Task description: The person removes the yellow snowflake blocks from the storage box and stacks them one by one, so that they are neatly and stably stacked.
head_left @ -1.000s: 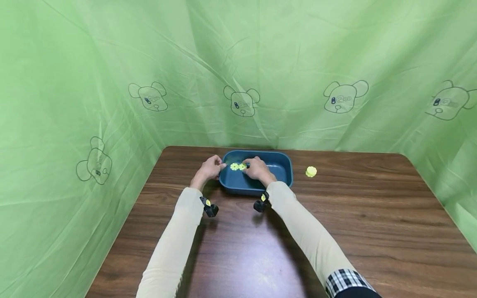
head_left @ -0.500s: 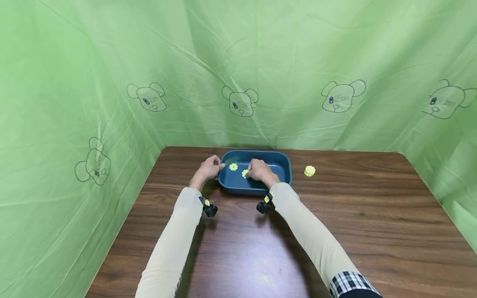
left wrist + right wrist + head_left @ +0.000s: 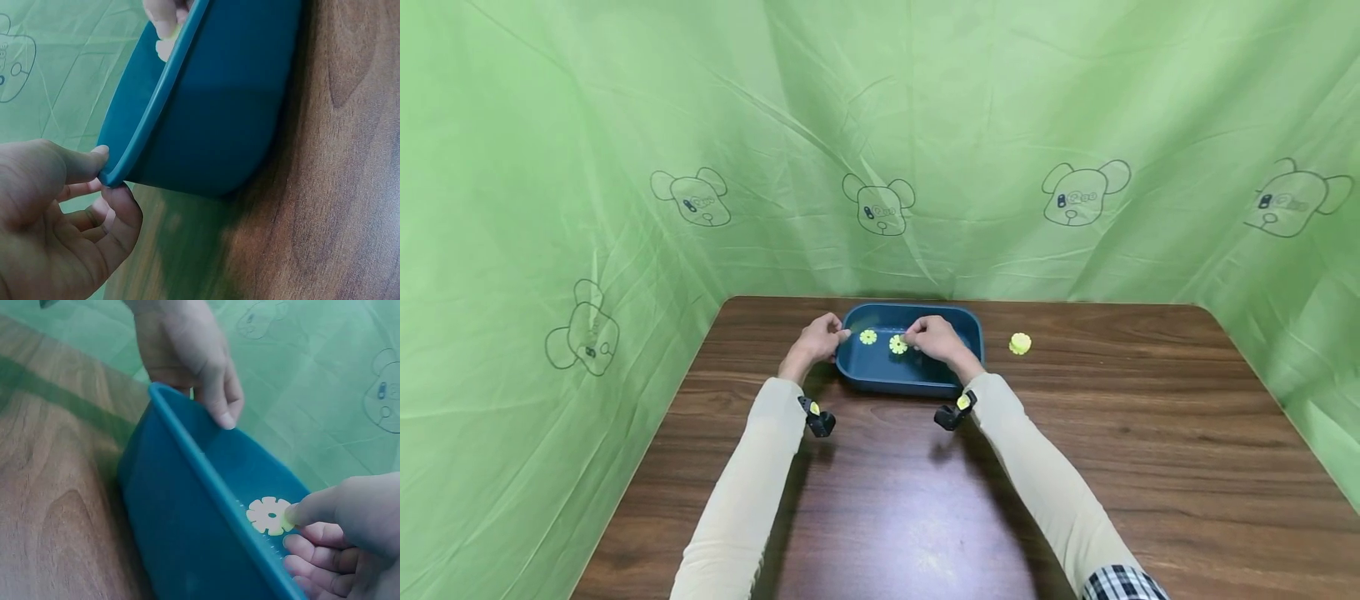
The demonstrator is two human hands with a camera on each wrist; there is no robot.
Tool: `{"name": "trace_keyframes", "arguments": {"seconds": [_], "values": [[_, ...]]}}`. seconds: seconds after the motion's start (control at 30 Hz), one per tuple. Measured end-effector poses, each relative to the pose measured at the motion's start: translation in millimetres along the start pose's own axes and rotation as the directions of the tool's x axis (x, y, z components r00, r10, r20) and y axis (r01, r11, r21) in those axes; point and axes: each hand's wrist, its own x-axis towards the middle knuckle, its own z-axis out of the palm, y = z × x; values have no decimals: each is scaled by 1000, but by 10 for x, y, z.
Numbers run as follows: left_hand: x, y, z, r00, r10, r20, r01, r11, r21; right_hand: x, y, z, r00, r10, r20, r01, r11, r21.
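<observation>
A dark blue rectangular tub [image 3: 906,387] stands near the table's back edge. My left hand [image 3: 822,337] pinches its left rim between thumb and forefinger, as the left wrist view shows closely. Over the tub, my right hand [image 3: 938,337] pinches the edge of a pale yellow flower-shaped disc [image 3: 265,515] with a small centre hole. The disc's notched petals face the right wrist camera. Another yellow flower disc [image 3: 868,337] is in the left part of the tub, apart from the held one.
To the right of the tub, a small stack of yellow flower discs [image 3: 1020,343] sits on the brown wooden table [image 3: 1120,417]. A green curtain [image 3: 970,150] with bear-head outlines hangs behind the table and along its sides.
My right hand has moved right, drawing the flower disc away from the other one, which it was beside a second ago. The left hand keeps its place on the rim.
</observation>
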Motion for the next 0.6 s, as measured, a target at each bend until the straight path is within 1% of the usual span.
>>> {"name": "trace_keyframes", "arguments": {"seconds": [0.3,0.43,0.6], "values": [[7,11,-9,1000,-3,11,3,1000,-7,-97,24,-175,999,-5,-45,7,999,49],[9,7,-12,1000,-10,18,10,1000,-7,-153,30,-283,998,-17,-63,23,996,91],[0,10,-19,1000,-12,26,12,1000,-13,-225,56,-427,992,-42,-119,54,994,97]]}}
